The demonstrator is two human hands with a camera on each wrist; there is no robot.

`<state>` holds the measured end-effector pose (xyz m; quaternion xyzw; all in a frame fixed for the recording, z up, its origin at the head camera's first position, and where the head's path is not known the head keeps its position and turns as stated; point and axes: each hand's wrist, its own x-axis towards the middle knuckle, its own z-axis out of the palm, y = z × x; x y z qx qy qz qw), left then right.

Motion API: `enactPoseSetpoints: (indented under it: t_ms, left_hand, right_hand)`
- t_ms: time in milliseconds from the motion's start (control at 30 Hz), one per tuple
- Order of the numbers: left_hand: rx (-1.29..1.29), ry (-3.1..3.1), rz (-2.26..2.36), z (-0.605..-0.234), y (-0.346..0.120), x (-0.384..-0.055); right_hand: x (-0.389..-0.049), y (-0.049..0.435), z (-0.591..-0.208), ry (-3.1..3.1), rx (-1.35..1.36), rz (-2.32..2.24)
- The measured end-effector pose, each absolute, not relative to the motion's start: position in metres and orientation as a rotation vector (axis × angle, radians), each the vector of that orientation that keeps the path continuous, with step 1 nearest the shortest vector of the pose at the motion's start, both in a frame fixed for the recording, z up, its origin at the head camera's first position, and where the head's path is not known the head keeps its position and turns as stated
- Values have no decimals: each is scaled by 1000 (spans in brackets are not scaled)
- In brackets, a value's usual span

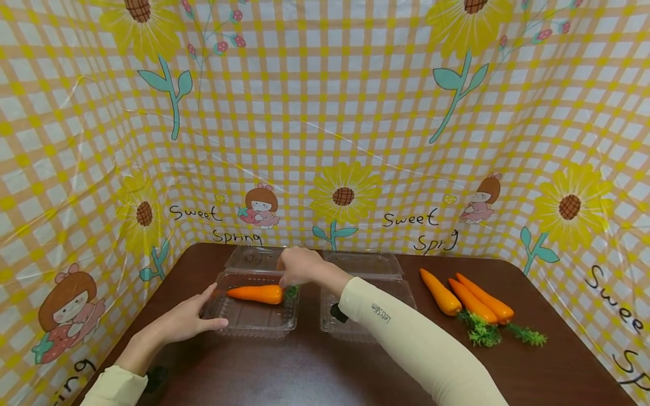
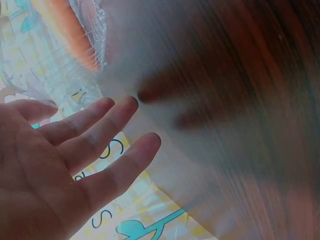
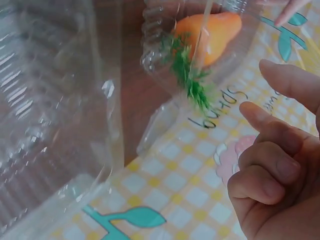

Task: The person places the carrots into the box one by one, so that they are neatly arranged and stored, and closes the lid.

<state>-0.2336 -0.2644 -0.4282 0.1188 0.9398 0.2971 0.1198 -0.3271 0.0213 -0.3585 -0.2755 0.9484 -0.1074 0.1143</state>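
Note:
An orange carrot [image 1: 256, 294] lies in the left clear plastic box [image 1: 254, 327], its tip to the left and its green top [image 3: 190, 82] at the box's right side. My left hand [image 1: 189, 319] is by the left side of this box, fingers extended and spread. Whether it touches the box I cannot tell. My right hand [image 1: 301, 267] is over the box's back right part, above the carrot's thick end. In the right wrist view its thumb and forefinger stand apart, the other fingers are bent, and nothing is between them.
Next to the left box stands a second clear box [image 1: 327, 330], its lid [image 1: 363, 264] folded back, partly behind my right sleeve. Several carrots [image 1: 440, 293] with green tops [image 1: 479, 330] lie on the brown table [image 1: 284, 372] at the right. Checked cloth [image 1: 325, 141] walls the table's back and sides.

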Motion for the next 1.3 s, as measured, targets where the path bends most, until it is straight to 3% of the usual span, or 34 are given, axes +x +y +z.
enactPoseSetpoints:
  t_ms: [700,1300]
  left_hand:
    - [340,2753,851,-427,-264,-233]
    - [376,2771,840,-426,-264,-234]
  right_hand:
    - [-296,111,-339,2777,-828,-687]
    - [-271,207,-344,2813,-491,-982]
